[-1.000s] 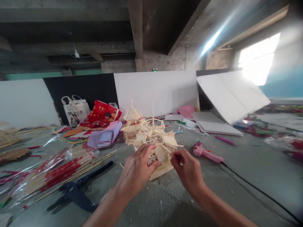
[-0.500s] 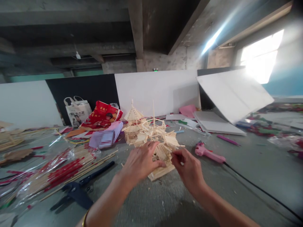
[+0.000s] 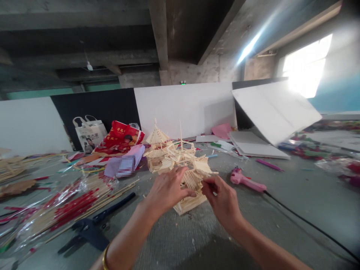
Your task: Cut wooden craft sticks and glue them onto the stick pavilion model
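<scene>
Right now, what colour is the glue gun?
The glue gun is pink, seen in the head view.

On my feed I get hard glare at the window (image 3: 308,65) on the right and a white streak of light (image 3: 250,48) across the dim ceiling (image 3: 107,37); shadow darkens the tabletop (image 3: 180,243), the model's thin sticks (image 3: 191,180) blur together, and the edges stretch and smear

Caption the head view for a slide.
Left hand and right hand at a stick model, glue gun lying to the right.
</scene>
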A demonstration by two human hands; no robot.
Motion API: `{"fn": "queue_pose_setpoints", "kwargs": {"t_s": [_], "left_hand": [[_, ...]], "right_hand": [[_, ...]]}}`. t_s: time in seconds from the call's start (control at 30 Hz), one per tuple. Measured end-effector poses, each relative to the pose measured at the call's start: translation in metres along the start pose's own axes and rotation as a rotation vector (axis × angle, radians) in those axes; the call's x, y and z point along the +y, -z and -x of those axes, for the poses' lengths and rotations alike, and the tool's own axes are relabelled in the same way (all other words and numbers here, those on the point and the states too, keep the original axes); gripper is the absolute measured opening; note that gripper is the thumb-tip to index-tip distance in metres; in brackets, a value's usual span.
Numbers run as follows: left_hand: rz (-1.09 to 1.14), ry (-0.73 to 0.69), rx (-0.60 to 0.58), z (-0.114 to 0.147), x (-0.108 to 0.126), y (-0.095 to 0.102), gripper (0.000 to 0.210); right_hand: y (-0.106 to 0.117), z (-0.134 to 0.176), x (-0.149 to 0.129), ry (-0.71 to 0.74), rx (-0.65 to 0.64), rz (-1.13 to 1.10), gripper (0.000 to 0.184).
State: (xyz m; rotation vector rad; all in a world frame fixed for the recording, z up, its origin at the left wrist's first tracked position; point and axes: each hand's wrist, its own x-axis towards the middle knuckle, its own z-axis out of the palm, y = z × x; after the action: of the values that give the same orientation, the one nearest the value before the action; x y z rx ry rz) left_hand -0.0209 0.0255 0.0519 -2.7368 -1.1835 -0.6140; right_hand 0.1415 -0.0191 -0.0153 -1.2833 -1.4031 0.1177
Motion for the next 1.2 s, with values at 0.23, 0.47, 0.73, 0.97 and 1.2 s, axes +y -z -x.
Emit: {"fn": "queue_pose_setpoints", "kwargs": {"t_s": [0.23, 0.47, 0.73, 0.97, 1.2], "left_hand": [[0.017, -0.018, -0.017, -0.002, -0.001, 0.000, 0.072], [0.013, -0.027, -0.024, -0.003, -0.002, 0.001, 0.072], [0.023, -0.036, -0.030, -0.003, -0.004, 0.000, 0.078], [0.030, -0.037, -0.038, -0.002, -0.006, -0.001, 0.076], [0.064, -0.030, -0.030, -0.002, -0.008, -0.004, 0.074]], "right_hand": [[-0.005, 0.002, 0.003, -0.043, -0.016, -0.047, 0.004], [-0.007, 0.005, 0.008, -0.081, -0.076, -0.104, 0.008], [-0.005, 0.002, 0.007, -0.077, -0.138, -0.138, 0.015], [0.009, 0.006, 0.009, -0.040, -0.209, -0.199, 0.029], [0.006, 0.005, 0.005, -0.007, -0.189, -0.171, 0.028]]}}
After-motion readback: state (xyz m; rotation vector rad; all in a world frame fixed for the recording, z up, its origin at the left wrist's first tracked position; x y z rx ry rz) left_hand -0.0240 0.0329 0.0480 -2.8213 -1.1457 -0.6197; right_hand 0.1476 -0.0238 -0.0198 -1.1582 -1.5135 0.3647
